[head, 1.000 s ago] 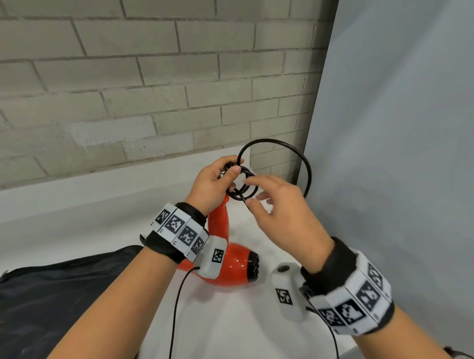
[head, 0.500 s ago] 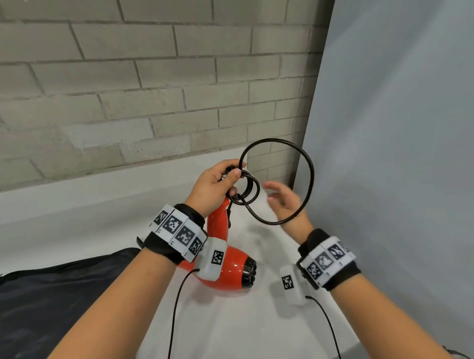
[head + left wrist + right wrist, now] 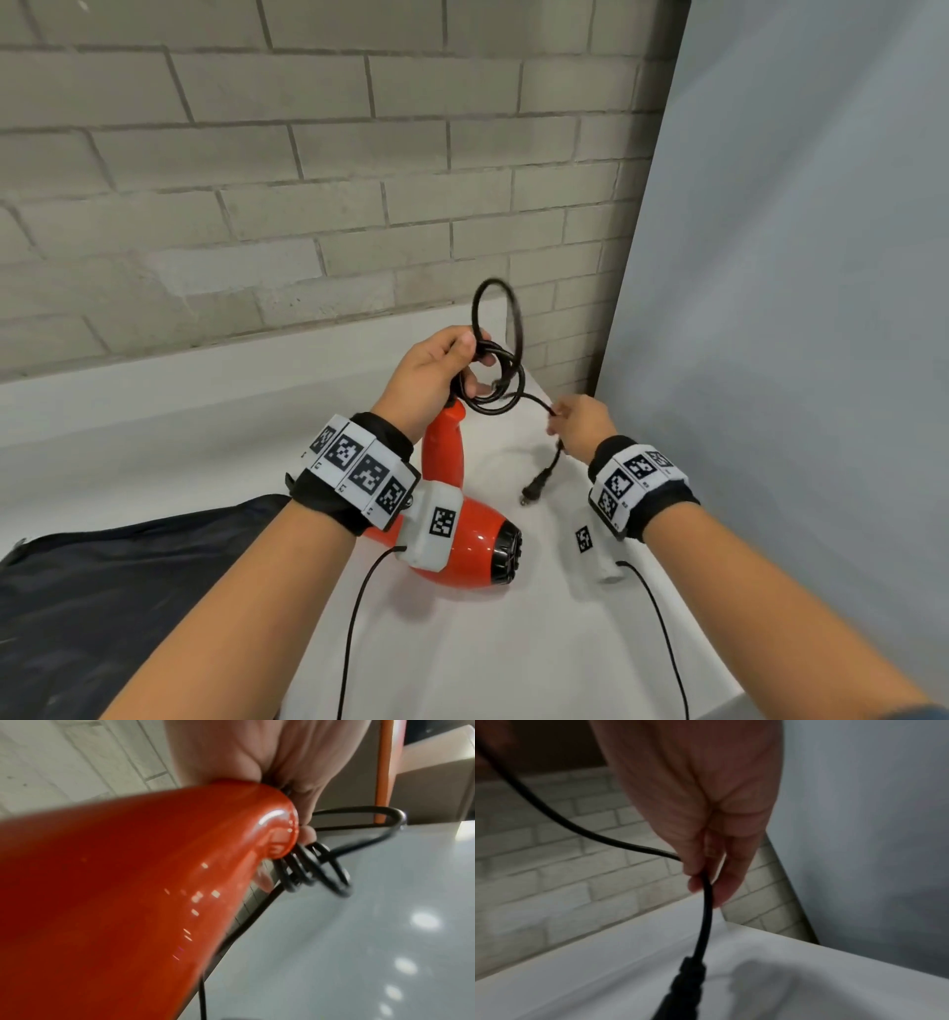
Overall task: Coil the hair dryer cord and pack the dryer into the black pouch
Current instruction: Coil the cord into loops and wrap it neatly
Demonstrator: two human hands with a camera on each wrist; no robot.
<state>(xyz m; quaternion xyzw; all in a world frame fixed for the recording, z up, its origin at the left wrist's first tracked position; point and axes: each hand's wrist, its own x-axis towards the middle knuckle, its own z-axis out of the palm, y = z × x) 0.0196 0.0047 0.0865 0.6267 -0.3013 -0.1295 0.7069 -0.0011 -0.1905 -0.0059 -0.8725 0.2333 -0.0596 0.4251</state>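
The red hair dryer [image 3: 464, 545] hangs nozzle-down over the white table, handle up. My left hand [image 3: 436, 367] grips the handle's end together with several black cord coils [image 3: 495, 380]; in the left wrist view the coils [image 3: 308, 868] bunch at the handle tip [image 3: 277, 825] under my fingers. One larger loop [image 3: 495, 313] stands up above that hand. My right hand [image 3: 577, 426] pinches the cord's loose end [image 3: 706, 888] just above the plug [image 3: 536, 488], which dangles below it. The black pouch [image 3: 118, 591] lies flat at the lower left.
A grey brick wall [image 3: 308, 180] runs behind the white table [image 3: 488, 642]. A grey panel [image 3: 796, 308] stands along the right side. Thin sensor cables [image 3: 354, 632] hang from both wrist bands.
My right hand let go of the big loop and dropped to the right, taking hold of the cord near the plug. The loop shrank and now stands above my left hand.
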